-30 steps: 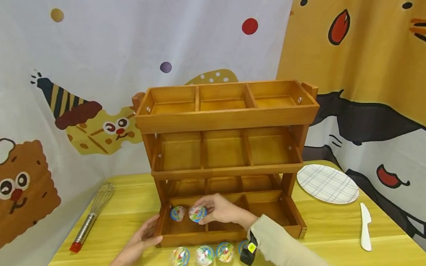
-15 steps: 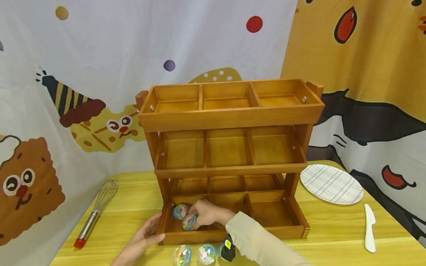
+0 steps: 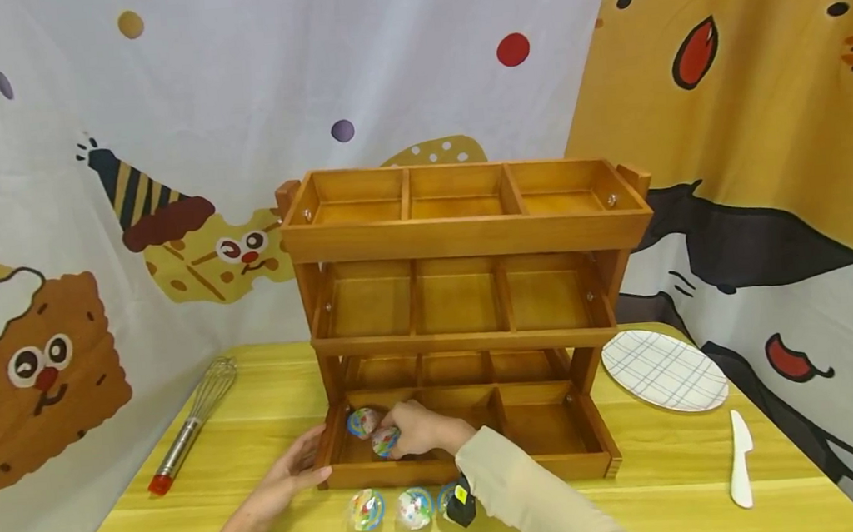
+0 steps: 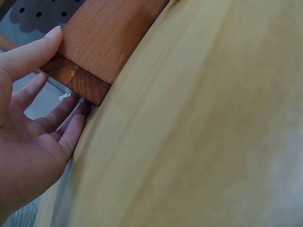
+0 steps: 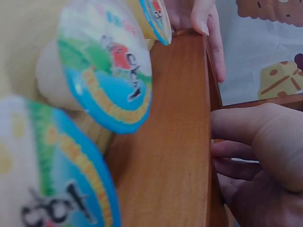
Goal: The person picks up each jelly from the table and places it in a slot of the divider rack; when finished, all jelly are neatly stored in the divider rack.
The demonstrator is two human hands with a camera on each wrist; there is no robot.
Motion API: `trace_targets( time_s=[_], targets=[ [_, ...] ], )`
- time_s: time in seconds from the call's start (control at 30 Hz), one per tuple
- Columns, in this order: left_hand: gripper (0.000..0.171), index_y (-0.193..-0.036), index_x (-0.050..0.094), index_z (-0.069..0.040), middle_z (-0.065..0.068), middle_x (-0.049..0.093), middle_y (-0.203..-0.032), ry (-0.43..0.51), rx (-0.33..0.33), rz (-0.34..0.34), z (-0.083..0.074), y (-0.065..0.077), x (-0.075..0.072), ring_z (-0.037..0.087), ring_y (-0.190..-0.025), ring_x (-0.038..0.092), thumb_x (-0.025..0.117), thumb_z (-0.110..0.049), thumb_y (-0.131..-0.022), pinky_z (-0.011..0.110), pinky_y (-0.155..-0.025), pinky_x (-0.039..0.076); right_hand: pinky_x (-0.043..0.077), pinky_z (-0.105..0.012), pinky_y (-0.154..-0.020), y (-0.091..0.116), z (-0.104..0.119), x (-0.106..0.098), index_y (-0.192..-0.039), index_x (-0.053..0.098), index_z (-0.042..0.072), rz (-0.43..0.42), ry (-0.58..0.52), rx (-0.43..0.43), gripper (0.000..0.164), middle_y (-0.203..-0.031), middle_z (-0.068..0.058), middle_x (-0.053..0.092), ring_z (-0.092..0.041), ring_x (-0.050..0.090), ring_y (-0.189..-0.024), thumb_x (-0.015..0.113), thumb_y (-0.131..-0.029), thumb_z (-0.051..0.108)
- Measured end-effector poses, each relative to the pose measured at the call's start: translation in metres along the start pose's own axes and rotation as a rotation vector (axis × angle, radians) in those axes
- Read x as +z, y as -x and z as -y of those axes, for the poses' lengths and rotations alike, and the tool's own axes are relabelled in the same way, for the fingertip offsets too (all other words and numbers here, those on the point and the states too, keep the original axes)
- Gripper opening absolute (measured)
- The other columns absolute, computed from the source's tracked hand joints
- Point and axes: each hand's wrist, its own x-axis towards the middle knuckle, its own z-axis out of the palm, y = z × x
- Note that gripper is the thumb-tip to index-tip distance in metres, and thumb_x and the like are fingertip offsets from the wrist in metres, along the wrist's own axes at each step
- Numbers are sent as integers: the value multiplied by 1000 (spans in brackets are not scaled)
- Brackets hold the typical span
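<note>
A three-tier wooden shelf (image 3: 467,238) with divided trays stands on the table. My right hand (image 3: 418,429) reaches into its lowest tray and pinches a small jelly cup (image 3: 385,442) with a printed lid, low in the left compartment. Another jelly cup (image 3: 363,422) sits just behind it there. In the right wrist view the tray's front wall (image 5: 165,127) hides the held cup and the fingertips. My left hand (image 3: 284,483) holds the tray's front left corner, thumb on one face of the wood (image 4: 85,42) and fingers around the other side.
In front of the shelf lie more jelly cups: one at the left (image 3: 366,510), one in the middle (image 3: 415,509), and one partly behind the black wrist camera (image 3: 461,504). A whisk (image 3: 191,426) lies left; a checked plate (image 3: 664,370) and white knife (image 3: 740,458) lie right.
My right hand has lowered its jelly cup into the left compartment, moving it slightly right in the last half second. The left hand stays at the corner; the head view has shifted slightly.
</note>
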Motion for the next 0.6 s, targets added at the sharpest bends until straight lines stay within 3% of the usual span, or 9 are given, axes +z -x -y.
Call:
trace_targets(
  time_s=[0.13,0.33,0.47,0.6],
  targets=[
    [67,-141,15,-11,24,21,-143,-1,-1,13,0,0,1,43,-127,25,54,-17,-87,51,-99,32,44,-29,-93,8,-3,-2,-121,54,5,-42,2,-19,52,-123,-5,56,-21,48,-116,71,-74,21],
    [67,-142,14,-12,25,18,-143,-5,-5,19,0,-1,1,44,-128,23,53,-17,-87,54,-100,30,46,-31,-91,36,-27,-17,-123,50,2,-172,-153,-126,54,-120,-11,57,-23,54,-109,67,-78,25],
    [68,-141,16,-12,25,17,-144,2,0,-1,1,-3,0,44,-128,22,55,-17,-86,55,-101,28,49,-29,-85,70,-57,-25,-118,53,0,-238,-344,-193,45,-110,-19,61,-25,59,-99,64,-81,22],
    [68,-141,16,-13,24,16,-144,8,-12,-7,2,-2,-2,44,-128,21,55,-17,-86,56,-100,28,52,-25,-77,107,-81,-28,-113,54,-3,-253,-573,-194,40,-105,-30,58,-18,62,-91,64,-81,18]
  ],
)
